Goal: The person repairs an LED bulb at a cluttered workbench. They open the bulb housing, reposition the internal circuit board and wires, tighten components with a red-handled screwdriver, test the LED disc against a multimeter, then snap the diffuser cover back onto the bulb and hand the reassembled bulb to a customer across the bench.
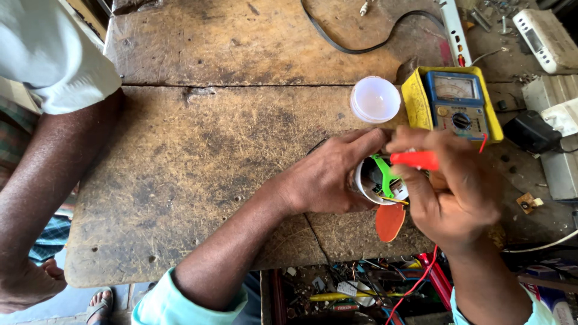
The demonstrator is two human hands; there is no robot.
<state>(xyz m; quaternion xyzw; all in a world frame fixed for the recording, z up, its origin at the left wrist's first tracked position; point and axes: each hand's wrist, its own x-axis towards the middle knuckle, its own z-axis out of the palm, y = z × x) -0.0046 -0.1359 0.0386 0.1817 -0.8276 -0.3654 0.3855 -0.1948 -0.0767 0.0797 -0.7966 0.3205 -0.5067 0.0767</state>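
My left hand (330, 177) grips the white open body of a lamp bulb (365, 180) lying on its side on the worn wooden bench (229, 138). Inside the bulb I see a green part (383, 174) and thin wires. My right hand (454, 189) holds a red test probe (415, 159) with its tip at the bulb's open end; its red lead (415, 283) runs down toward me. A yellow-cased analogue multimeter (454, 102) lies just beyond my hands. The bulb's white dome cover (375, 99) rests beside the meter.
Another person's arm (42, 180) leans on the bench's left edge. An orange disc (390, 221) lies under my right hand. A black cable (361, 45) and white power strip (453, 30) lie at the back, a black adapter (530, 131) at right, an open drawer of tools (355, 292) below.
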